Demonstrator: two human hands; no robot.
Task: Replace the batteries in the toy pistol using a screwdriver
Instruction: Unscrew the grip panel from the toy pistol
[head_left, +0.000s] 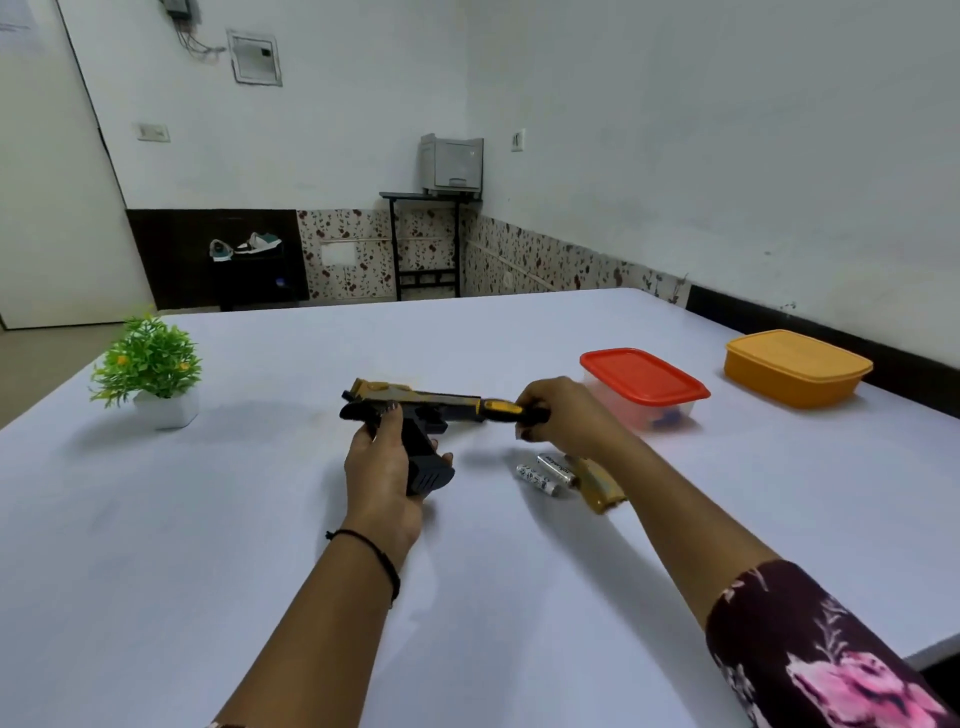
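The toy pistol (415, 405) is black with gold panels; the screwdriver (506, 408) is yellow and black. Two batteries (540, 479) are silvery white with dark print. Near the pale lavender table's (234, 519) right edge sit a clear container with a red lid (641, 376) and an orange container (795, 369). The sleeve (810, 649) is maroon with pink flowers.

Around the black-and-gold toy pistol (415, 410), the white-covered table (467, 597) lies open from 5 to 9 o'clock and at 12. A green plastic plant in a white pot (148, 364) blocks 10; two silver batteries (540, 479) and a gold plastic cover (600, 488) block 4; a red-lidded clear box (643, 382), then an orange plastic box (797, 369), block 2.
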